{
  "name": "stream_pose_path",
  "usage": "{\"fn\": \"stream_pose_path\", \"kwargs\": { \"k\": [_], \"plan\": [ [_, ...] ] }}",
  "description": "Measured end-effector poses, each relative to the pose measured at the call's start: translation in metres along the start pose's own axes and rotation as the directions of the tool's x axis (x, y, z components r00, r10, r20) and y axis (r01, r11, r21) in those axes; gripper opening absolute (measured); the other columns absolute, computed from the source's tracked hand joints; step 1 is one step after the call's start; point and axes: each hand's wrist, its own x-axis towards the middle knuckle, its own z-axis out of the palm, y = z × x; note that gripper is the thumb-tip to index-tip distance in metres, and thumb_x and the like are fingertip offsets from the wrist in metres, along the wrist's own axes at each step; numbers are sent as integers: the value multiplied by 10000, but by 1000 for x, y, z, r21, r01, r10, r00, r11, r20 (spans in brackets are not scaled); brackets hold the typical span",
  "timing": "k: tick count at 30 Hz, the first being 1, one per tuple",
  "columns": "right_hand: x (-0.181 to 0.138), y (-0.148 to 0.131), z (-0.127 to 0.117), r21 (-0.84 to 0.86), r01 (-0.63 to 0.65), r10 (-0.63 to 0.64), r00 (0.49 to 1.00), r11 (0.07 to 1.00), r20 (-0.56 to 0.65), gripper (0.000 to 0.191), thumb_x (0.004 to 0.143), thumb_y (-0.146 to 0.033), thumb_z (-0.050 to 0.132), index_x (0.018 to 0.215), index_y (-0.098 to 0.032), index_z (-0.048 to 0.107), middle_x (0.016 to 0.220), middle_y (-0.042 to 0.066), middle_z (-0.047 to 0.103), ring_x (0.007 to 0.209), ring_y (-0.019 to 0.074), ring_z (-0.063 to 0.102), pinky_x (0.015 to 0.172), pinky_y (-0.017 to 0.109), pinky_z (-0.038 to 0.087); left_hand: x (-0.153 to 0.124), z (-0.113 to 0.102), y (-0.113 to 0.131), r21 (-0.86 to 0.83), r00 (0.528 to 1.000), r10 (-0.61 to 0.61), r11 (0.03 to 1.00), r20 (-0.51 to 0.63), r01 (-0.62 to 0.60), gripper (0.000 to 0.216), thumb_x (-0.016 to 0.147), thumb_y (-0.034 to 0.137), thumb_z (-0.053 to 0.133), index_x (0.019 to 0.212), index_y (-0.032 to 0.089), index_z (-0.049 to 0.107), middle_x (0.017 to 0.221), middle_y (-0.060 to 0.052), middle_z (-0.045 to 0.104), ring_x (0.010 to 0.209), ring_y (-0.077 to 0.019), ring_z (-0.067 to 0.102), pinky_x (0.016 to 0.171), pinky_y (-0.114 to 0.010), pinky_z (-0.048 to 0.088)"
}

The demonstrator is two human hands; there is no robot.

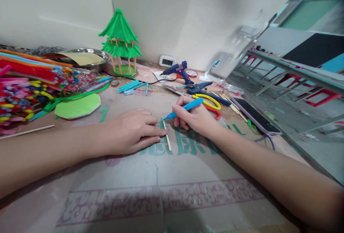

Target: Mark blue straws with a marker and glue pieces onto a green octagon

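My left hand (142, 131) lies low over the table with its fingers stretched out. One fingertip presses on a thin pale wooden stick (167, 138), whose far end looks blue. Gripped in my right hand (192, 114) is a blue marker pen (185, 109), its tip touching or very near that blue end. Just beyond my right hand lie scissors with yellow and red handles (206, 100).
A green-roofed model pavilion (120, 46) stands at the back, near a blue glue gun (178, 71) and small timer (167, 61). Colourful pipe cleaners (32, 89) and a green card (77, 106) are left. Pliers (200, 88) and a phone (255, 115) lie right, before a clear bottle (228, 57).
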Motion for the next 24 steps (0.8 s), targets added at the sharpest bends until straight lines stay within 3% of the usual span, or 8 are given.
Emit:
{"fn": "stream_pose_path", "kwargs": {
  "k": [5,12,17,24],
  "plan": [
    [-2,1,-1,4,-6,6,999,1000,53,327,894,-434,706,769,-230,483,504,-37,638,361,68,439,352,163,322,0,1,1,15,1000,2,1000,-9,-2,370,1122,310,444,1270,182,758,834,-59,648,755,-202,584,687,-320,416],
    [0,1,1,22,1,-1,1000,1000,-9,350,883,-469,730,801,-230,487,531,-39,663,348,65,431,349,168,333,0,0,1,8,1000,0,1000,5,0,359,1118,306,456,1255,176,761,840,-61,653,755,-203,588,694,-320,426],
    [-1,1,-1,7,-20,19,998,1000,61,369,883,-463,736,759,-230,479,489,-37,632,355,65,429,348,160,319,0,0,1,21,1000,-1,1000,5,1,369,1122,311,444,1284,187,751,853,-63,658,766,-204,592,701,-320,423],
    [0,2,1,29,1,-1,1000,1000,5,364,886,-492,732,808,-231,489,531,-35,666,344,65,425,343,169,331,0,0,1,17,1000,8,1000,-4,-8,365,1121,305,445,1260,175,757,836,-61,651,751,-206,576,684,-329,408]
  ]
}}
